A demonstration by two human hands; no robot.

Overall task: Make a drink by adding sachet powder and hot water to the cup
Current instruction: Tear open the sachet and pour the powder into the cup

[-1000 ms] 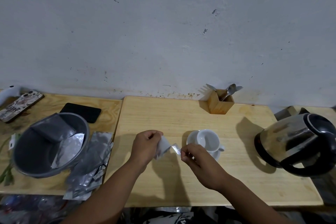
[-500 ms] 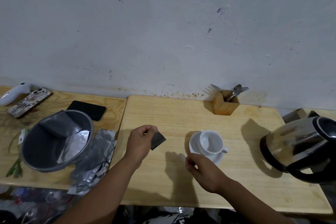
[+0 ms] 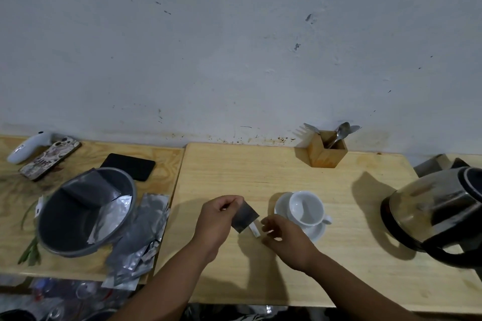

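Observation:
My left hand [image 3: 217, 219] pinches a small silver sachet [image 3: 245, 216] upright above the wooden table [image 3: 260, 172], just left of the cup. My right hand [image 3: 285, 238] is close beside it, fingers curled, with a small pale torn strip [image 3: 254, 230] at its fingertips, just under the sachet's lower corner. The white cup [image 3: 305, 207] stands empty on its white saucer [image 3: 317, 234], right behind my right hand. A steel and black kettle [image 3: 438, 212] sits at the right edge of the table.
A wooden holder [image 3: 327, 154] with a spoon and a fork stands at the back by the wall. On the left table are a grey bowl [image 3: 52, 237] holding silver sachets, a loose pile of sachets [image 3: 142, 240], two phones and a white device.
After the tear, my hands came apart and my right hand dropped low. Now it has risen back to the sachet, with the strip showing at its fingertips. My left hand holds the sachet in much the same place.

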